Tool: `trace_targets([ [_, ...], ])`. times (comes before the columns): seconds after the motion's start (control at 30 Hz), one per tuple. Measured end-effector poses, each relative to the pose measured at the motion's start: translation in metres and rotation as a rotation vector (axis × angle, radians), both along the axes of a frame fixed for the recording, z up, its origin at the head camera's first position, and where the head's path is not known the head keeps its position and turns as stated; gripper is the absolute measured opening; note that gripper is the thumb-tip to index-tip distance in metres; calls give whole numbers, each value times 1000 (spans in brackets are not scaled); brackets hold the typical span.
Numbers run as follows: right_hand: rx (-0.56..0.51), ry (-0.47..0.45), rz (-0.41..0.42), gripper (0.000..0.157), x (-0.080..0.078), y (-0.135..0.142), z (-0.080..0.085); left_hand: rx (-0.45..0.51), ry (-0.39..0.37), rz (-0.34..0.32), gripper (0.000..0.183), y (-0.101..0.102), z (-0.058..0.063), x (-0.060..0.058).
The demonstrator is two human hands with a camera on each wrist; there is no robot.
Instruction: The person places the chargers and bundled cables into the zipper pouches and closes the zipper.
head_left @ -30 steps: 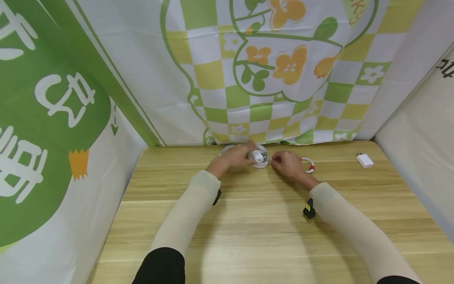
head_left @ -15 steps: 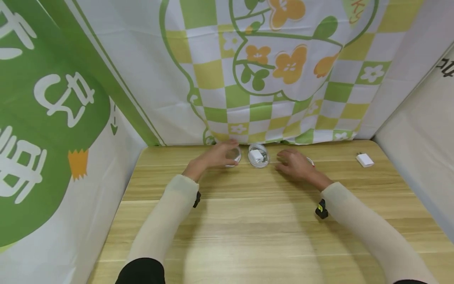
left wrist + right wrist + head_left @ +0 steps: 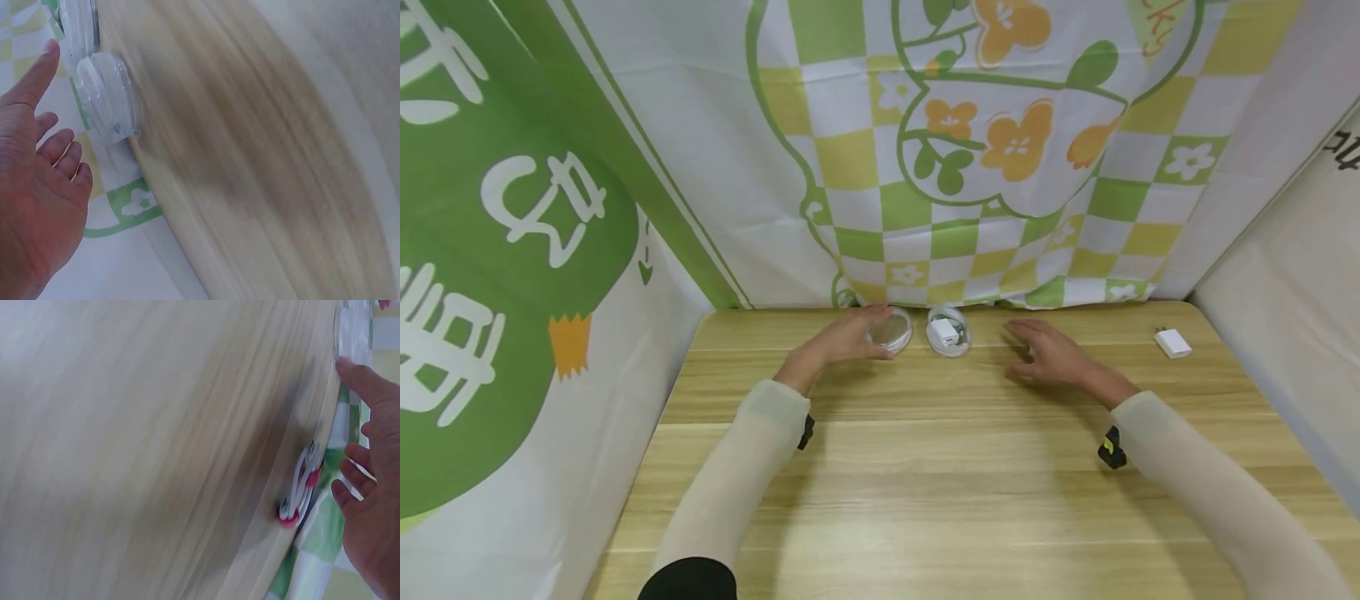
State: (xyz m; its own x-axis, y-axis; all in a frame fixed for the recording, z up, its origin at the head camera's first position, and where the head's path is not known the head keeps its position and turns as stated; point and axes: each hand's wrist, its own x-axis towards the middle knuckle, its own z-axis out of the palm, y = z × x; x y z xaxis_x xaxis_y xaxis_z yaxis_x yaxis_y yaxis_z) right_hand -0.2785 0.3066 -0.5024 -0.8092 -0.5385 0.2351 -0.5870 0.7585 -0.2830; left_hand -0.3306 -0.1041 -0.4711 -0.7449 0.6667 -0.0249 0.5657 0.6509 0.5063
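Observation:
My left hand [image 3: 842,340] reaches over the back of the table, fingers relaxed and thumb apart, right beside a clear round plastic container [image 3: 892,342]. Nothing lies in its palm in the left wrist view. Just to the right stands a second clear round container [image 3: 961,343] with a white charger plug [image 3: 943,332] in or on it. My right hand [image 3: 1048,353] hovers with loosely bent fingers, holding nothing. In the right wrist view, a coiled white cable [image 3: 302,487] with red bands lies on the table by that hand. The hand hides this cable in the head view.
Another white charger plug [image 3: 1172,342] lies near the table's right back corner, prongs toward the back. A printed cloth [image 3: 1000,208] hangs along the back edge of the wooden table [image 3: 940,475], and cloth walls stand at both sides.
My left hand has moved left, from the container with the plug to the other container. My right hand has drawn right, away from the containers, and its fingers have loosened.

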Motion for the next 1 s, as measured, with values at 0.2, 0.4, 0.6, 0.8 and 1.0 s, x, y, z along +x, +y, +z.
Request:
trace_targets([
  [0.2,4,-25,13,87,1,19,-1,8,-6,21,93,6,-6,2],
  [0.4,-4,-100,-9,89,3,36,-3,-4,13,45,93,13,-14,2],
  [0.6,-25,-106,19,86,2,49,-7,-15,38,45,91,18,-19,2],
  [0.8,-44,-78,41,81,1,55,-11,-45,45,61,88,20,-21,-1],
  [1.0,-56,-95,38,79,0,57,-11,-68,43,77,85,21,-24,-1],
])
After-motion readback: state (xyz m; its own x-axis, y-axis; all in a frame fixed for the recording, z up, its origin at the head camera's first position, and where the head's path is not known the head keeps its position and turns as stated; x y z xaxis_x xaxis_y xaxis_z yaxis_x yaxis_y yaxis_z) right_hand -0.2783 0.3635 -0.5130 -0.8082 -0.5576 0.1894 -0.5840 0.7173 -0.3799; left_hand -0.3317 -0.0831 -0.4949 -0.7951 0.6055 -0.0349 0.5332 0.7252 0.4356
